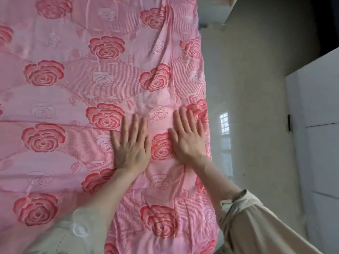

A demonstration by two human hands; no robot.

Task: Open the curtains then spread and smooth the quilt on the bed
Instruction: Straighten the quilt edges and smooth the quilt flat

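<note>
A pink quilt (73, 88) with red and white rose patterns lies spread over the bed and fills the left and middle of the view. My left hand (131, 143) lies flat on it, palm down, fingers straight and a little apart. My right hand (189, 138) presses flat beside it, close to the quilt's right edge. A red rose shows between the two hands. Some creases run through the quilt farther up, near its right edge. No curtains are in view.
To the right of the bed runs a glossy pale tiled floor (247, 107) that reflects a window. A white cabinet or door (315, 125) stands at the far right. Light beige sleeves cover both my forearms low in the view.
</note>
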